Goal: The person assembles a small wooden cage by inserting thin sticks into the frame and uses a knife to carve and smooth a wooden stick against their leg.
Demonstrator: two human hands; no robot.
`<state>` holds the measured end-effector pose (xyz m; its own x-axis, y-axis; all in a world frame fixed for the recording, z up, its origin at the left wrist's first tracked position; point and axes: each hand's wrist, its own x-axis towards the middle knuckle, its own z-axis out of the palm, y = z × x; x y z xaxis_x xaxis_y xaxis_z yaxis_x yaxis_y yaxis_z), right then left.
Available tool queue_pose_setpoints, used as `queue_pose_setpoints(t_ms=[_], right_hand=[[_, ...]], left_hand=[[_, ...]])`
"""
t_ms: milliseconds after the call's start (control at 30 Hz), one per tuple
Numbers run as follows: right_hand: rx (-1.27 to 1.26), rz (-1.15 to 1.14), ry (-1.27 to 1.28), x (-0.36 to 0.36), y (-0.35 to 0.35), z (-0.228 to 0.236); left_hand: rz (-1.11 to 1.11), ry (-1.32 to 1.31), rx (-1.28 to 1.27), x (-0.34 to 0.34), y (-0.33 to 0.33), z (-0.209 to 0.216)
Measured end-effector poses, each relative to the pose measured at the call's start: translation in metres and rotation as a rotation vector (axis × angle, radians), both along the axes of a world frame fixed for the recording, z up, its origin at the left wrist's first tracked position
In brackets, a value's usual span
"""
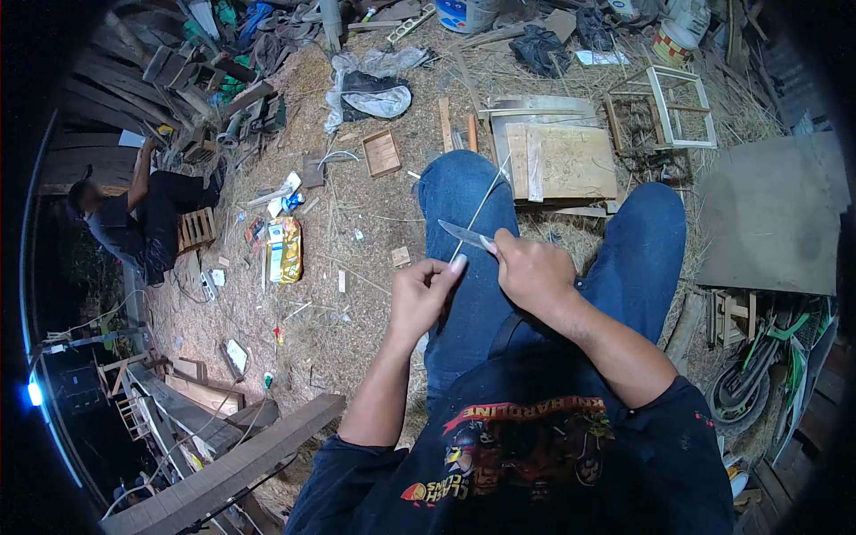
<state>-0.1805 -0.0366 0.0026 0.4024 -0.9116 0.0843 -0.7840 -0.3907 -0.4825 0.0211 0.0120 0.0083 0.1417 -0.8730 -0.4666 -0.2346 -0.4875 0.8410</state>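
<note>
Over my left thigh, my right hand (535, 275) is closed round the handle of a knife (464, 234), its pale blade pointing left and slightly away from me. A thin, light strip (487, 198), like split bamboo or wood, runs from the knee down past the blade. My left hand (421, 297) pinches the near end of this strip between thumb and fingers, just below the knife. The blade crosses the strip and appears to touch it. My right fingers hide the knife's handle.
Beyond my knees stands a wooden board block (571, 165); a small frame (682, 107) is to its right. A shallow wooden box (382, 153) and a yellow packet (285, 251) lie left. Another person (134, 209) sits far left. A beam (232, 464) crosses the lower left.
</note>
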Motion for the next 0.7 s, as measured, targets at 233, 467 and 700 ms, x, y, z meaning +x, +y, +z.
queue_pose_setpoints(t_ms=[233, 467, 700], right_hand=[[0.027, -0.012, -0.011, -0.001, -0.003, -0.001], [0.08, -0.013, -0.035, -0.001, -0.006, 0.001], [0.069, -0.014, -0.247, 0.015, -0.016, 0.001]], left_hand=[[-0.155, -0.592, -0.544, -0.011, 0.005, -0.001], [-0.155, -0.696, -0.599, -0.013, 0.009, -0.002], [-0.233, -0.885, -0.771, -0.008, 0.006, -0.008]])
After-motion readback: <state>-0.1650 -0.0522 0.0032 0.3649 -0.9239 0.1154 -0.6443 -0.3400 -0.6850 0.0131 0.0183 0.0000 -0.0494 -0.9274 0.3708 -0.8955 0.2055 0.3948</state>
